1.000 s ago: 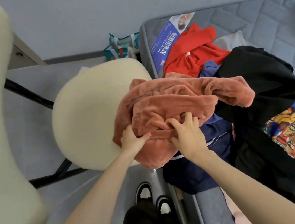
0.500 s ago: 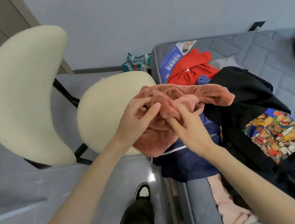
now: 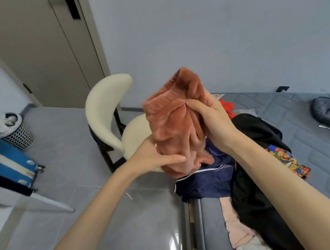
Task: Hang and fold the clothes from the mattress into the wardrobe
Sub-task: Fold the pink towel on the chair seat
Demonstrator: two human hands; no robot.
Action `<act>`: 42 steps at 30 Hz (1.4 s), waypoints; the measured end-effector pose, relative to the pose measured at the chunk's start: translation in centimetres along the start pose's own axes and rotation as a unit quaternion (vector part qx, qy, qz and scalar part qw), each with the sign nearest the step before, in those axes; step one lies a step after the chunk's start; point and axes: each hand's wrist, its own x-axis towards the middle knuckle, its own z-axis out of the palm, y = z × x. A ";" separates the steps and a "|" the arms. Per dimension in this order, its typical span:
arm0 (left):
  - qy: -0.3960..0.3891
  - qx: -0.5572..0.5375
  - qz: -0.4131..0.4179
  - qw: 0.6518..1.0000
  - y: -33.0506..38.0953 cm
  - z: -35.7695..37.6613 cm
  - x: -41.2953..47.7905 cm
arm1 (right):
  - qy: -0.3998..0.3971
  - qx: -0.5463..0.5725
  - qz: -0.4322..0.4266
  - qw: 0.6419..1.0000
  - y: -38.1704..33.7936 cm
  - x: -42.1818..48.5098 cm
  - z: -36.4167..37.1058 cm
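While raised over grey quilted mattress [image 3: 294, 110] edge, rust-orange fleece garment [image 3: 171, 120] is gripped by L hand [image 3: 153, 159] & R hand [image 3: 210, 119].

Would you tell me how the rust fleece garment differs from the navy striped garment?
The rust fleece garment is held aloft by the left hand and right hand; the navy garment lies on the mattress. The rust one is plush and plain, the navy smooth, white-striped. Both are crumpled.
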 end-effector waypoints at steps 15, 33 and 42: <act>0.257 -0.214 0.024 0.942 9.4 -12.3 -16.2 | -0.406 -0.259 0.118 0.869 -0.9 -6.2 11.4; 0.140 0.075 -0.230 0.960 -0.6 -19.3 -38.0 | -0.218 0.225 0.146 0.938 -8.6 -11.7 35.8; 0.287 0.023 -0.189 0.939 -1.1 -19.5 -37.8 | -0.262 0.349 0.250 0.864 -7.1 -9.9 36.7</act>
